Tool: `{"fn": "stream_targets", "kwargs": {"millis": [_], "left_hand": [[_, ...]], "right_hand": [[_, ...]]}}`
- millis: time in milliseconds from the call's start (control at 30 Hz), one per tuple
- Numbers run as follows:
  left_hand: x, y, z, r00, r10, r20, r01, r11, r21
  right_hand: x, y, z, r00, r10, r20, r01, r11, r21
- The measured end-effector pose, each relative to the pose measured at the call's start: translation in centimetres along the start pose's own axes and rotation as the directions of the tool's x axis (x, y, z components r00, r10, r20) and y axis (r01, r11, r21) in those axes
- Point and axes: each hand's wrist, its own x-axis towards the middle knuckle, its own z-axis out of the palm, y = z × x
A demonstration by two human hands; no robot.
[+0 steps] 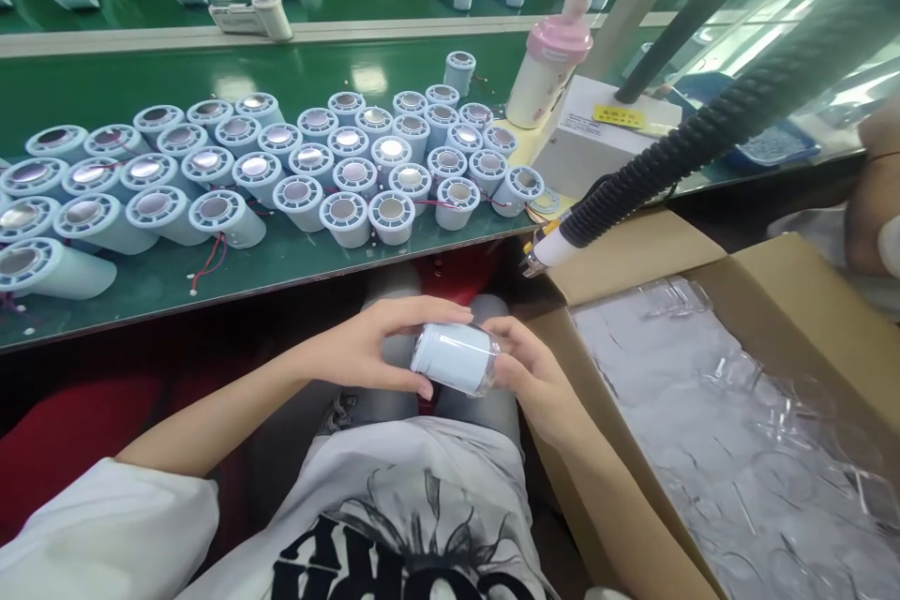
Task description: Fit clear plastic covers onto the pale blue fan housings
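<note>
My left hand (pixel 372 347) and my right hand (pixel 534 370) hold one pale blue cylinder (pixel 454 356) between them over my lap, lying on its side. The left fingers wrap its near end. The right fingertips sit on a clear plastic cap at its far end. Just beyond my knees, several more pale blue cylinders (pixel 302 173) with ringed tops and thin red wires stand packed together on the green bench (pixel 211 277).
An open cardboard box (pixel 766 291) of clear plastic caps (pixel 738 431) stands at my right. A black corrugated hose with a white nozzle (pixel 555 248) hangs over its corner. A pink-capped bottle (pixel 548 66) stands on a white box. Another person's arm (pixel 872 206) is at far right.
</note>
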Motion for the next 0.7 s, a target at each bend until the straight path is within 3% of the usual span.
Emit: {"fn": "stream_targets", "kwargs": {"millis": [300, 533, 633, 700], "left_hand": [[-0.7, -0.3, 0.1, 1.0, 0.013, 0.002, -0.013, 1.0, -0.022], [-0.8, 0.1, 0.2, 1.0, 0.012, -0.011, -0.013, 0.998, -0.058], [-0.8, 0.7, 0.5, 0.999, -0.047, -0.028, 0.045, 0.996, -0.071], [-0.8, 1.1, 0.6, 0.991, -0.126, -0.048, 0.12, 0.987, -0.104]], "right_hand": [[0.3, 0.4, 0.9, 0.966, 0.253, 0.048, -0.257, 0.958, 0.124], [0.7, 0.6, 1.3, 0.897, 0.408, 0.167, -0.435, 0.883, 0.177], [0.7, 0.9, 1.1, 0.887, 0.419, 0.192, -0.447, 0.885, 0.131], [0.4, 1.1, 0.9, 0.93, 0.327, 0.169, -0.339, 0.939, 0.049]]}}
